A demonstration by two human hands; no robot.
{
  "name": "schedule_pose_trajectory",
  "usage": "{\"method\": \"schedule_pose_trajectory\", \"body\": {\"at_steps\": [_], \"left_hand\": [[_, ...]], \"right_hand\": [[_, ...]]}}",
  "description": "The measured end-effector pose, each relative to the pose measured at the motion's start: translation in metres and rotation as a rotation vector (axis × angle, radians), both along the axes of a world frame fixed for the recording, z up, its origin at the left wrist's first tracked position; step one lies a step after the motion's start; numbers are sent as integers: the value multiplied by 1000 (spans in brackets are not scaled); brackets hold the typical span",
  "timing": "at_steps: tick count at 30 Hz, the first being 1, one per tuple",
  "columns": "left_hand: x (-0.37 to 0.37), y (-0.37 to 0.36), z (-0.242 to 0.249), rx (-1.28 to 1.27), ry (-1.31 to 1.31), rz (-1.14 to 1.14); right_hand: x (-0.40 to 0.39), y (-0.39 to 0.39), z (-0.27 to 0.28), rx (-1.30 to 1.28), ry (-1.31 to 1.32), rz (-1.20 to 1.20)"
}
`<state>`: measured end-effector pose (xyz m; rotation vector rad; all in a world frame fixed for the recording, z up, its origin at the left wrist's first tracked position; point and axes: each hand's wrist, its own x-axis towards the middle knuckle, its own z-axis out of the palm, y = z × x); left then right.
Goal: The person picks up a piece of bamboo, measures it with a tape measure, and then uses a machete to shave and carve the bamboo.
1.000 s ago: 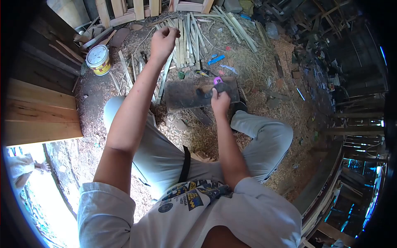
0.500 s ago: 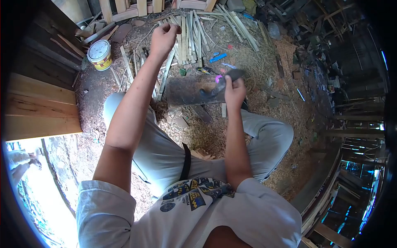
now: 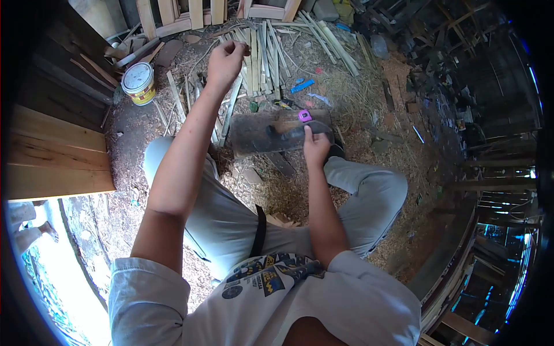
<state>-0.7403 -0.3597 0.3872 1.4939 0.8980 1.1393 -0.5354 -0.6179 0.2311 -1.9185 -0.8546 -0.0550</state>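
My left hand [image 3: 225, 64] is raised above the pale wooden strips, its fingers pinched together around something small and dark that I cannot make out. Lower and to the right, my right hand [image 3: 317, 147] grips a dark blade-like tool [image 3: 292, 134], which is over the worn wooden block [image 3: 245, 134]. The tool's outline blends with the dark wood. A small pink object [image 3: 304, 116] sits at the block's far edge, just beyond my right hand. Beside it lies a yellow-and-black tool [image 3: 284, 104].
Pale wooden strips [image 3: 254, 63] are spread on the floor beyond the block. A white-and-yellow bucket [image 3: 138, 83] stands at the left, near stacked planks [image 3: 57, 155]. A blue object [image 3: 302, 86] lies past the block. Another person's bare foot [image 3: 48, 230] shows at the left edge.
My right hand has come down and slightly left, bringing the dark tool lower over the block. The pink object shows more fully. My left hand has barely shifted.
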Motion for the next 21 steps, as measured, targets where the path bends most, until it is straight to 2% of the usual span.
{"method": "schedule_pose_trajectory", "body": {"at_steps": [2,3,5,6,8,11,13,15,17,18,21], "left_hand": [[1,-9,3,-32,12,-11],[1,-9,5,-35,12,-12],[4,-10,6,-33,-5,-33],[6,-10,5,-33,-3,-39],[8,-10,3,-46,-53,-61],[8,-5,-3,23,40,-28],[6,-4,-3,27,59,-33],[7,-5,-3,23,41,-30],[6,-7,-5,26,53,-36],[5,-4,-4,34,63,-33],[4,-6,-2,30,71,-29]], "right_hand": [[10,-12,15,-189,137,-43],[8,-10,33,-192,137,-45],[1,0,86,180,210,99],[-1,2,107,181,210,94],[-3,7,138,359,183,77],[-5,10,150,477,114,59],[-5,10,120,395,14,-23],[-11,8,80,276,32,112],[19,-3,-12,-59,165,250],[0,-6,8,15,26,129],[4,-9,13,-100,46,105]]}}
